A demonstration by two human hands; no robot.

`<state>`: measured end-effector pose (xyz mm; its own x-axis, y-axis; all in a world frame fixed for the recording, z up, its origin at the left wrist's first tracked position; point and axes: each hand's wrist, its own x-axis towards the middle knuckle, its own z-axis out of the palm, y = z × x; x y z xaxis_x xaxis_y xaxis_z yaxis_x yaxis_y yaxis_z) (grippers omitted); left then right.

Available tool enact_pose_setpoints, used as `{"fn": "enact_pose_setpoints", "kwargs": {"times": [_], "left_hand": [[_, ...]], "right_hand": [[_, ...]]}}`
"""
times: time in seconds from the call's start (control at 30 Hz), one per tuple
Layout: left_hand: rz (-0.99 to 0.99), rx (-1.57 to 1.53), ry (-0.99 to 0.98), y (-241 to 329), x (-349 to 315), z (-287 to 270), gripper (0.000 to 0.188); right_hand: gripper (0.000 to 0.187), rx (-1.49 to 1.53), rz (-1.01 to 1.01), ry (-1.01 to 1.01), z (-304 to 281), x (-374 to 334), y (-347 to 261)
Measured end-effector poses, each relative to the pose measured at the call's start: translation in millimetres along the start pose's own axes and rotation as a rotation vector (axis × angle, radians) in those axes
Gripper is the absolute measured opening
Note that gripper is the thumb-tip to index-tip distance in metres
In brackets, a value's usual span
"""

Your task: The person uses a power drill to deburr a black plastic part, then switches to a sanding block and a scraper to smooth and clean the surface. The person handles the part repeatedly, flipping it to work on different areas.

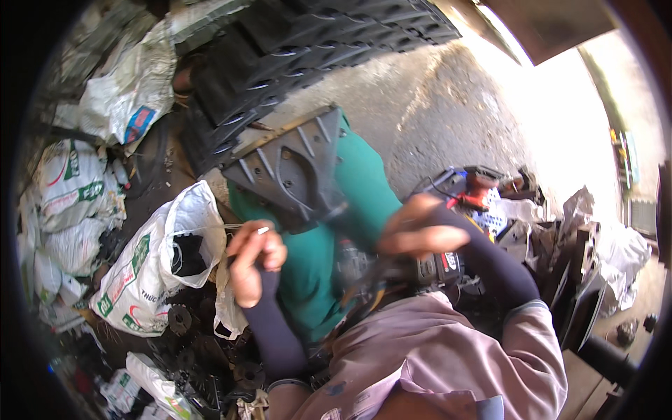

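Note:
Across my green-trousered thighs lies a dark, ribbed, roughly triangular plastic panel with a wooden strip along its far edge. My left hand is closed, just off the panel's near left corner. A small white piece shows at its fingers; I cannot make out what it is. To the right of the panel hovers my right hand, smeared by motion, so its grip does not show. Below it a dark, blurred shape hangs over my lap, too unclear to name.
An open white woven sack stands left of my knee, with dark round parts near it. Large black moulded sheets lie ahead. A red power tool rests at the right, near crumpled white sacks.

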<state>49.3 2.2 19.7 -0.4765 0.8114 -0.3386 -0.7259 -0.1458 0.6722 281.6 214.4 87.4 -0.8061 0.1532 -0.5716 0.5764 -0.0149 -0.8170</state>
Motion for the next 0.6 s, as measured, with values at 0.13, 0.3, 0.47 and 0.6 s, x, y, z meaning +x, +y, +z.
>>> {"fn": "enact_pose_setpoints", "kwargs": {"times": [0.13,0.3,0.47,0.6], "left_hand": [[-0.085,0.11,-0.016,-19,14,42,0.02],[-0.052,0.285,-0.016,-20,20,58,0.019],[-0.063,0.419,-0.006,-21,31,76,0.021],[-0.062,0.412,0.016,-22,44,86,0.024]], "right_hand": [[0.025,-0.081,-0.018,-0.121,31,84,42],[0.023,-0.486,-0.218,0.468,50,62,35],[0.024,-0.009,-0.476,0.547,33,47,-5],[0.023,0.292,-0.32,0.37,19,65,-20]]}}
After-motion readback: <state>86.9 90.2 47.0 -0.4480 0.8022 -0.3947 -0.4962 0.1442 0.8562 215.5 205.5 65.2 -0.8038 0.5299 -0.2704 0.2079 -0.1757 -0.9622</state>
